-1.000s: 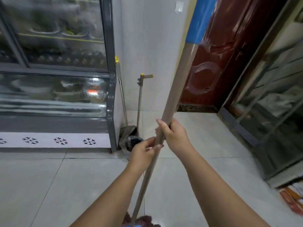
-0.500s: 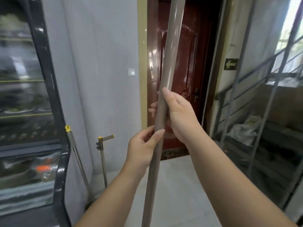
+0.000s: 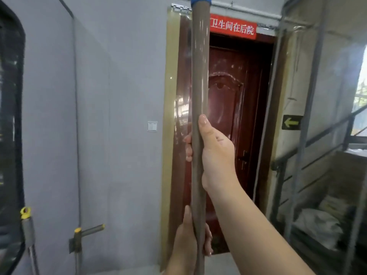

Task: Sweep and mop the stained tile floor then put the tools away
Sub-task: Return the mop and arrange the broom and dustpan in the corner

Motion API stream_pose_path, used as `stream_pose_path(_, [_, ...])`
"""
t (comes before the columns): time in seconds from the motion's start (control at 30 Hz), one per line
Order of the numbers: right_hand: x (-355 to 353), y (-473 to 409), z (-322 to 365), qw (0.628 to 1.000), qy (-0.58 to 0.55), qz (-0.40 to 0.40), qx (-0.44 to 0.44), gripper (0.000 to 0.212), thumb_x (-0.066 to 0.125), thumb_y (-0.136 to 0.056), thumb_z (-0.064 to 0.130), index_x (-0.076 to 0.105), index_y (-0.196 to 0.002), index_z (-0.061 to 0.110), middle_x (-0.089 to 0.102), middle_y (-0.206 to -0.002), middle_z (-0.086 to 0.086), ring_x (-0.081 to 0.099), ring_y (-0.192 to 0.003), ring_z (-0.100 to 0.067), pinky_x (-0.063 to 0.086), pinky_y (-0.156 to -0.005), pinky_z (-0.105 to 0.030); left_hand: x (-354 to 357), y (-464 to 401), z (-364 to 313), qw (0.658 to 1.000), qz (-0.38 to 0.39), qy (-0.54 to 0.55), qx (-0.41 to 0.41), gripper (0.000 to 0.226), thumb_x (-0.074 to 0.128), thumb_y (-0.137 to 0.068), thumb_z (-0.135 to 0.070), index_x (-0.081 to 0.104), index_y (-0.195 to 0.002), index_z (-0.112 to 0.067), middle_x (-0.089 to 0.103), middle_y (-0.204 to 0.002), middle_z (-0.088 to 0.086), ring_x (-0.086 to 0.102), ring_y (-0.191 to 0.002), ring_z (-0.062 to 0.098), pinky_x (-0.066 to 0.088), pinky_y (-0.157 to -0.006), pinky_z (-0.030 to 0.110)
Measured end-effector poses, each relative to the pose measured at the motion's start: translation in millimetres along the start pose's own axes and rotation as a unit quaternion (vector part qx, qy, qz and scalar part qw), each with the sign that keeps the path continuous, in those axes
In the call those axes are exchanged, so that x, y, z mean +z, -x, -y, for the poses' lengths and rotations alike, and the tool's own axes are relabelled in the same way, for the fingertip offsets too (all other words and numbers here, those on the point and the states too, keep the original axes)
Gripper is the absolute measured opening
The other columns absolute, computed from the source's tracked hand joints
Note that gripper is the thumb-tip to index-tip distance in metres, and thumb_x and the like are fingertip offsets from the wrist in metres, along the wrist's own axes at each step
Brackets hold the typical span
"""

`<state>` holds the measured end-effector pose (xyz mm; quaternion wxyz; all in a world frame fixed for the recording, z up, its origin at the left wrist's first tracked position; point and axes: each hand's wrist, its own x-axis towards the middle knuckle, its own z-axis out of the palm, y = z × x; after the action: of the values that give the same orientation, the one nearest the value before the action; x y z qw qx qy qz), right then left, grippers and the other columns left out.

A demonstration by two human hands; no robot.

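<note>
A long taupe mop handle (image 3: 199, 76) with a blue top end stands upright in the middle of the view. My right hand (image 3: 216, 155) grips it at mid height, thumb pointing up along the shaft. Lower down, my left hand (image 3: 188, 243) is wrapped around the same handle. The mop head is out of view below. At the lower left, a broom handle with a yellow cap (image 3: 26, 225) and a dustpan handle with yellow ends (image 3: 79, 241) lean by the grey wall.
A dark red door (image 3: 234, 120) with a red sign above it stands straight ahead. A glass-fronted cabinet edge (image 3: 14, 135) is on the left. Metal shelving (image 3: 317, 175) with white bags fills the right. A light switch (image 3: 152, 126) sits on the wall.
The view has tilted up from the floor to the door and wall. The handle now stands vertical, and my hands have spread apart, the left sliding lower and the right staying higher.
</note>
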<state>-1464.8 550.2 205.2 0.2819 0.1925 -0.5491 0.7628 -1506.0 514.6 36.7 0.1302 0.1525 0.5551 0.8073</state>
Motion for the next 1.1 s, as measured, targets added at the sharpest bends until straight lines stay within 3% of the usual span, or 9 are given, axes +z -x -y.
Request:
stream_pose_path(0.07, [-1.2,-27.5,-16.3,1.0,0.017,0.004,-0.001,0.034,0.057,-0.088,0.036,0.062,-0.067,0.01,0.059,-0.052,0.002,0.049,-0.04,-0.008,0.043,-0.04,-0.018,0.7,-33.9,0.3,0.999,-0.022,0.01,0.025,0.076,0.023,-0.07,-0.072,0.057,-0.035,-0.014,0.048,-0.036,0.005,0.042,-0.028,0.016,0.036,-0.036,0.02])
stream_pose_path(0.2, [6.2,-92.1,-50.8,0.999,0.029,0.005,-0.022,0.031,0.059,-0.088,0.034,0.061,-0.069,0.01,0.059,-0.052,0.001,0.049,-0.04,-0.009,0.041,-0.04,-0.019,-12.1,-102.1,-9.2,0.996,-0.01,-0.007,0.085,0.072,0.027,-0.056,-0.082,0.053,-0.045,-0.016,0.045,-0.039,0.003,0.038,-0.03,0.014,0.034,-0.037,0.019])
stream_pose_path(0.33, [15.1,-160.2,-86.0,0.998,0.045,-0.004,-0.035,0.031,0.06,-0.087,0.036,0.063,-0.067,0.013,0.059,-0.052,0.0,0.049,-0.041,-0.011,0.041,-0.042,-0.022,-34.6,-173.0,-31.7,0.992,0.0,-0.012,0.124,0.073,0.025,-0.063,-0.076,0.052,-0.053,-0.009,0.045,-0.041,0.003,0.039,-0.033,0.013,0.036,-0.038,0.02])
stream_pose_path(0.43, [14.6,-202.7,-109.0,0.998,0.038,-0.013,-0.045,0.037,0.061,-0.086,0.038,0.067,-0.056,0.017,0.059,-0.052,-0.001,0.049,-0.041,-0.011,0.042,-0.043,-0.023,-48.8,-221.3,-42.6,0.992,-0.014,-0.024,0.124,0.069,0.024,-0.065,-0.075,0.051,-0.048,-0.014,0.046,-0.041,0.003,0.038,-0.032,0.013,0.034,-0.037,0.02])
stream_pose_path(0.57, [6.0,-258.8,-146.4,0.998,-0.001,-0.015,-0.055,0.029,0.06,-0.088,0.034,0.063,-0.07,0.012,0.06,-0.053,0.0,0.049,-0.04,-0.01,0.041,-0.041,-0.02,-69.4,-289.0,-48.3,0.988,-0.056,-0.065,0.132,0.069,0.024,-0.086,-0.062,0.051,-0.047,-0.013,0.046,-0.039,0.003,0.037,-0.03,0.012,0.031,-0.034,0.018])
stream_pose_path(0.7, [1.7,-312.9,-192.5,0.997,-0.057,0.011,-0.056,0.033,0.06,-0.09,0.032,0.058,-0.066,0.01,0.059,-0.049,0.001,0.048,-0.036,-0.008,0.04,-0.038,-0.016,-101.4,-341.5,-53.9,0.971,-0.086,-0.084,0.209,0.055,0.035,-0.067,-0.063,0.05,-0.047,-0.015,0.043,-0.036,-0.001,0.035,-0.029,0.01,0.028,-0.032,0.017])
stream_pose_path(0.9, [24.4,-377.5,-269.9,0.982,-0.15,0.112,-0.018,0.028,0.062,-0.088,0.032,0.064,-0.063,0.019,0.06,-0.051,0.003,0.05,-0.038,-0.009,0.041,-0.039,-0.016,-171.0,-406.4,-70.5,0.947,-0.2,-0.118,0.222,0.068,0.029,-0.096,-0.039,0.05,-0.036,-0.017,0.042,-0.035,0.001,0.037,-0.029,0.012,0.031,-0.034,0.019])
stream_pose_path(1.1, [80.1,-426.7,-326.6,0.963,-0.206,0.175,0.022,0.024,0.063,-0.088,0.032,0.064,-0.069,0.017,0.06,-0.049,0.004,0.049,-0.038,-0.009,0.041,-0.04,-0.016,-250.2,-446.4,-100.4,0.912,-0.305,-0.133,0.24,0.06,0.033,-0.093,-0.044,0.048,-0.044,-0.013,0.043,-0.036,0.001,0.036,-0.031,0.012,0.029,-0.035,0.019])
